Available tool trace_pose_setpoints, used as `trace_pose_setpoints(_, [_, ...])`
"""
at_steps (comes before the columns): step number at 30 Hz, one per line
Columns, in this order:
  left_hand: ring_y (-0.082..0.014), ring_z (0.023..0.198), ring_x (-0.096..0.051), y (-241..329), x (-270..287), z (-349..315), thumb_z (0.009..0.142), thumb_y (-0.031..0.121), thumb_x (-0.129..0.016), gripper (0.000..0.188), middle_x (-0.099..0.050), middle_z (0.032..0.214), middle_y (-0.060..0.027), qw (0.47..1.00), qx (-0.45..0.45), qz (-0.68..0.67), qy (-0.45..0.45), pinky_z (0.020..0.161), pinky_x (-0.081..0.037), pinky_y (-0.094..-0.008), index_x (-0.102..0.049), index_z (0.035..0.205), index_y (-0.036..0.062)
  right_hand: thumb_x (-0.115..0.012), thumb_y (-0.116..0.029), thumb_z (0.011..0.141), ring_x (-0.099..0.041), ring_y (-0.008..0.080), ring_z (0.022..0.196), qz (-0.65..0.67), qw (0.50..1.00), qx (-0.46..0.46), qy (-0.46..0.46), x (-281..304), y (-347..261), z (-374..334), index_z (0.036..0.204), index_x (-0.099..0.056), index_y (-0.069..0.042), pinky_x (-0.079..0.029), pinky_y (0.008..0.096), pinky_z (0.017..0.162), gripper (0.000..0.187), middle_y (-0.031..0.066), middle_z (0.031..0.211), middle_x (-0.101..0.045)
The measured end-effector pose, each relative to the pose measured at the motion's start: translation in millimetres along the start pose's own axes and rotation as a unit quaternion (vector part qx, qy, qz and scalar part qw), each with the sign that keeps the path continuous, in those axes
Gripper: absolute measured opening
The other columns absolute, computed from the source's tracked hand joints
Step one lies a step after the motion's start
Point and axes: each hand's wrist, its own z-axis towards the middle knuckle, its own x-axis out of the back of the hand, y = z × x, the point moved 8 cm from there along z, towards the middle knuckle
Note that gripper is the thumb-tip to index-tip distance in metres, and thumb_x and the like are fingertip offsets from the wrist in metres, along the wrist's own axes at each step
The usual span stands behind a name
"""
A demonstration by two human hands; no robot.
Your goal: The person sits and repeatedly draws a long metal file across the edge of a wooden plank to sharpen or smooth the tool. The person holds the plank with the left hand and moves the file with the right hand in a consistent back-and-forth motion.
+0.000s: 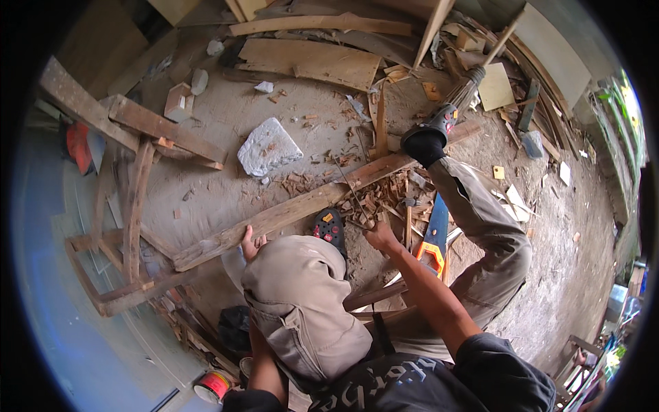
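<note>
A long wooden beam (295,207) lies diagonally on the ground in front of me. My foot in a dark clog (434,126) rests on its far right end. A second dark clog (329,230) is close to its near edge. My right hand (379,235) is closed on a thin, dark metal tool (354,193), whose slim bar crosses the beam; its exact kind is unclear. At the beam's near left part, beside my bent knee, my left hand (252,242) has its fingers apart and holds nothing visible. The knee hides part of that hand.
Wood chips (388,196) heap beyond my right hand. A hand saw (434,237) with an orange handle and a hammer (410,204) lie nearby. Beyond the beam sits a white stone block (269,147). A wooden frame (141,199) stands left; planks (309,60) lie at the back.
</note>
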Motion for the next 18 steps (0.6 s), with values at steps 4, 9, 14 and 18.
trace_pose_setpoints(4, [-0.0221, 0.125, -0.046, 37.2, -41.9, -37.1, 0.090, 0.019, -0.071, 0.048, -0.047, 0.138, -0.0067, 0.999, -0.042, -0.010, 0.007, 0.104, -0.042, -0.0347, -0.053, 0.133, 0.0063, -0.059, -0.029, 0.082, -0.069, 0.0424, 0.089, 0.046, 0.997, -0.058, -0.037, 4.3, 10.4, -5.9, 0.091, -0.065, 0.012, -0.051, 0.0462, 0.075, 0.042, 0.0325, 0.084, -0.067])
trace_pose_setpoints(9, [-0.0230, 0.117, -0.052, 118.9, -113.0, -108.6, 0.083, 0.008, -0.073, 0.045, -0.058, 0.122, -0.0069, 0.950, -0.274, 0.120, -0.087, 0.100, -0.044, -0.0501, -0.055, 0.123, 0.0015, -0.059, -0.030, 0.084, -0.070, 0.0364, 0.086, 0.058, 0.997, 0.039, 0.020, -14.2, 4.4, 3.2, 0.092, -0.065, 0.010, -0.051, 0.0462, 0.076, 0.041, 0.0286, 0.082, -0.067])
trace_pose_setpoints(14, [-0.0264, 0.123, -0.050, 137.3, -211.1, -191.6, 0.090, 0.018, -0.068, 0.060, -0.051, 0.135, -0.0085, 0.916, -0.291, 0.087, -0.263, 0.104, -0.040, -0.0587, -0.038, 0.141, 0.0064, -0.058, -0.027, 0.085, -0.069, 0.0343, 0.087, 0.117, 0.992, -0.038, -0.023, -7.6, 18.2, 3.0, 0.092, -0.066, 0.009, -0.050, 0.0461, 0.076, 0.038, 0.0268, 0.084, -0.068])
trace_pose_setpoints(18, [-0.0316, 0.129, -0.046, 186.5, -255.5, -217.3, 0.090, 0.042, -0.069, 0.075, -0.045, 0.145, -0.0109, 0.862, -0.298, 0.062, -0.405, 0.108, -0.037, -0.0575, -0.036, 0.145, 0.0047, -0.054, -0.021, 0.082, -0.068, 0.0304, 0.075, 0.128, 0.989, -0.044, -0.051, -5.0, 22.5, -3.8, 0.091, -0.065, 0.009, -0.050, 0.0422, 0.065, 0.033, 0.0229, 0.077, -0.067])
